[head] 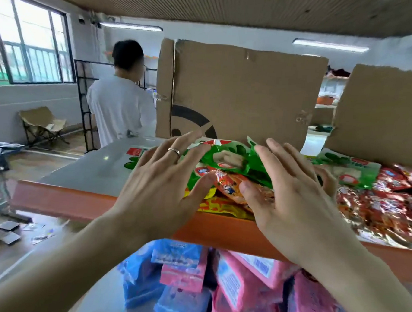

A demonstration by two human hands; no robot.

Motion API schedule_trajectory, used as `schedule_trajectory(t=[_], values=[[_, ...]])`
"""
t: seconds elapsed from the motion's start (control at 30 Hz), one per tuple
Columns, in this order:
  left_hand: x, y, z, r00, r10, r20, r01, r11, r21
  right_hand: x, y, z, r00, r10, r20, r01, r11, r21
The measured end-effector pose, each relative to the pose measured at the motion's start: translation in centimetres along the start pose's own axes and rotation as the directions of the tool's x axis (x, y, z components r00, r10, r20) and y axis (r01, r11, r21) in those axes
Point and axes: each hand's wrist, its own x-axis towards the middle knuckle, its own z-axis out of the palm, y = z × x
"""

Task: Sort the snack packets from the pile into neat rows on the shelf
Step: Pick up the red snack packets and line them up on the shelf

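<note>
A small stack of snack packets lies on the grey shelf top (95,166) with its orange front edge (60,200). A green packet (229,159) is on top, an orange-red packet (229,186) under it, a yellow one (221,206) lowest. My left hand (160,177), with a ring, has its fingers spread and straight against the stack's left side. My right hand (287,185) presses the stack's right side with straight fingers, thumb on the orange-red packet. A pile of red packets (390,205) and a green packet (348,171) lie to the right.
Two cardboard sheets (240,92) (386,113) stand upright at the back of the shelf. Blue packs (177,255) and pink packs (253,274) fill the shelf below. A person in a white shirt (118,107) stands behind the shelf on the left, near a folding chair (43,124).
</note>
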Motion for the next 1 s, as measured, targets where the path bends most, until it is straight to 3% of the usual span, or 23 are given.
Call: schedule_trajectory(t=[0.2,0.3,0.5,0.7,0.83,1.0], values=[[0.6,-1.9,0.0,0.999,-0.013,0.040,0.013,1.000,-0.002,0.2,-0.5,0.7,0.999,0.029,0.041,-0.026,0.997,-0.074],[0.7,-2.3,0.6,0.996,-0.013,0.085,0.020,0.996,-0.085,0.7,-0.8,1.3,0.996,0.076,0.044,-0.071,0.992,-0.105],[0.4,-2.8,1.3,0.971,-0.039,0.236,0.082,0.981,-0.177,2.3,-1.6,0.9,0.965,0.186,0.183,-0.164,0.978,-0.132],[0.3,-2.6,1.0,0.973,-0.063,0.222,0.101,0.981,-0.164,3.5,-1.6,0.6,0.943,0.229,0.242,-0.201,0.970,-0.135],[0.0,-2.4,0.8,0.979,-0.057,0.195,0.090,0.982,-0.165,3.9,-1.7,0.7,0.911,0.269,0.312,-0.310,0.946,0.090],[0.0,-2.3,0.7,0.983,-0.091,0.160,0.122,0.972,-0.200,4.4,-1.4,0.5,0.872,0.289,0.394,-0.449,0.792,0.414]])
